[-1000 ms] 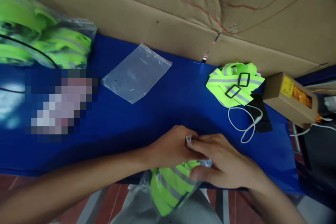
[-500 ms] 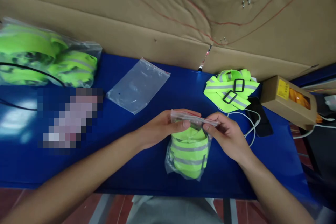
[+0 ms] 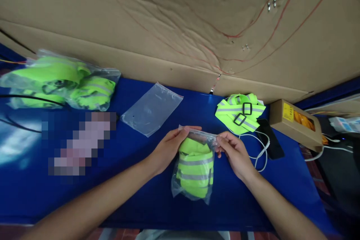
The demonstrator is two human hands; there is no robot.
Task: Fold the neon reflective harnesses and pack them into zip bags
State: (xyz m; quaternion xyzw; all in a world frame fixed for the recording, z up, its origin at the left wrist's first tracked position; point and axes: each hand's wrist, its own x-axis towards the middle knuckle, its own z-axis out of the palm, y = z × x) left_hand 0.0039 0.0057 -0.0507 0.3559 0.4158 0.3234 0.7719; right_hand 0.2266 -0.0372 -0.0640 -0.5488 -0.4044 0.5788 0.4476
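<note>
A clear zip bag (image 3: 195, 168) with a folded neon-green strap with grey stripes inside hangs between my hands, above the near part of the blue table. My left hand (image 3: 171, 146) pinches the bag's top left corner, thumb on the near side. At the top right corner, my right hand (image 3: 232, 152) grips the zip edge between thumb and fingers. Behind my left hand lies a flat, empty clear bag (image 3: 153, 108). A loose green strap (image 3: 239, 112) with black buckles is bundled beyond my right hand.
Filled bags of green straps (image 3: 92, 92) lie at the back left, near black cables. A blurred-out item (image 3: 84, 144) is on the left. On the right are a black phone (image 3: 270, 140), a white cable (image 3: 264, 153) and a cardboard box (image 3: 295, 122). Cardboard covers the wall.
My left hand has shifted to the bag's left corner and my right hand to its right corner, so the hands are farther apart. The camera view has tilted up.
</note>
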